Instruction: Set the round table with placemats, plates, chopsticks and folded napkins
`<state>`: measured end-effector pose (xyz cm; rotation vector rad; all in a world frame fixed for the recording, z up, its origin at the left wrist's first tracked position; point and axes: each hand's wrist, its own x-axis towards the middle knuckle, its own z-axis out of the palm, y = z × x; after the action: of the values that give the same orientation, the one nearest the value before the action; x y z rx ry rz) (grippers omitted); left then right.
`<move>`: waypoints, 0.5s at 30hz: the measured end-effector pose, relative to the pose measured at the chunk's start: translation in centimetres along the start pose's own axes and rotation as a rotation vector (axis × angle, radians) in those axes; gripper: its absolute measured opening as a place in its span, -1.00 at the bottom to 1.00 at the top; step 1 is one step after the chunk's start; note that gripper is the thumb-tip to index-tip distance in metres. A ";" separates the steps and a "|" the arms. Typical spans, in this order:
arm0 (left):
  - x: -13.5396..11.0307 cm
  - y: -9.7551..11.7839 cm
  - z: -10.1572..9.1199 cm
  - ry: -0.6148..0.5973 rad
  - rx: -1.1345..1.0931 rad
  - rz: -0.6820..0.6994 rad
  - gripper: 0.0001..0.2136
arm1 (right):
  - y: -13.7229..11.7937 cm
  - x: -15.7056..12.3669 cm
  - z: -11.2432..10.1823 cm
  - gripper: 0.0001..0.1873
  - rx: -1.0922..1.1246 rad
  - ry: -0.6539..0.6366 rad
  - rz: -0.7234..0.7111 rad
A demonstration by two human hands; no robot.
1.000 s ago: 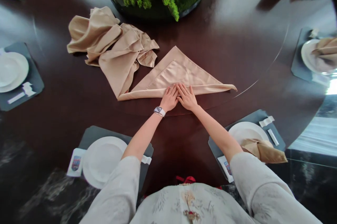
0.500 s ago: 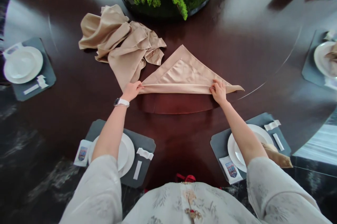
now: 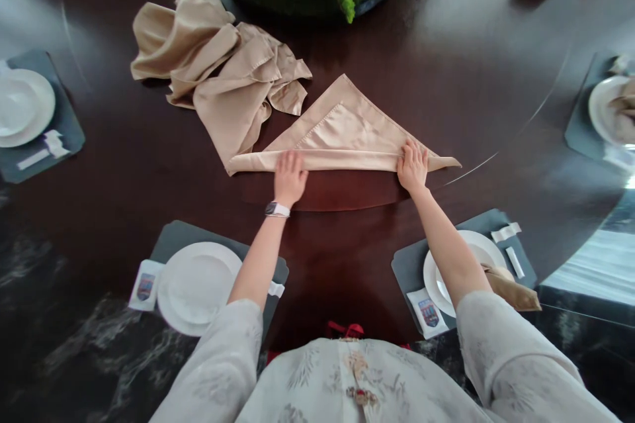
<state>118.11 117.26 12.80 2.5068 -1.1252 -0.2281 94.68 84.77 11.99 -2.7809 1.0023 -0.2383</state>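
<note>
**Left hand slides inward along the fold**

Across my dark table [image 3: 124, 204], the folded napkin [image 3: 347, 125] lies as a triangle beside a crumpled napkin [image 3: 198, 46]. Its near edge is turned up into a band [image 3: 342, 161]; one tip [image 3: 446, 161] pokes past my right hand [image 3: 411, 168], whose grip I cannot tell. Bare wood lies open below. My left hand [image 3: 290, 178] rests flat, fingers spread.

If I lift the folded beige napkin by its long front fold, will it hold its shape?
Probably not. The folded napkin looks like thin, soft cloth, and the crumpled napkin beside it slumps into loose folds. Its satin sheen suggests the layers may slide apart, and it may also slip easily on the glossy dark tabletop.
</note>
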 end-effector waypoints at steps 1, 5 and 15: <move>-0.3 -1.7 -0.7 0.057 0.016 -0.115 -0.36 | 0.1 0.0 0.0 -0.46 -0.023 0.000 0.022; -0.9 -2.0 -2.0 0.172 0.068 -0.182 -0.36 | 0.0 0.3 -0.1 -0.37 -0.063 0.037 0.132; 7.0 22.1 7.3 -0.160 -0.060 0.503 -0.58 | -7.8 -8.3 -1.0 -0.53 0.498 0.307 0.582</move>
<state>105.51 96.60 15.13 2.0957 -1.7367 -0.3172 92.95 95.95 13.95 -1.9512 1.5198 -0.7217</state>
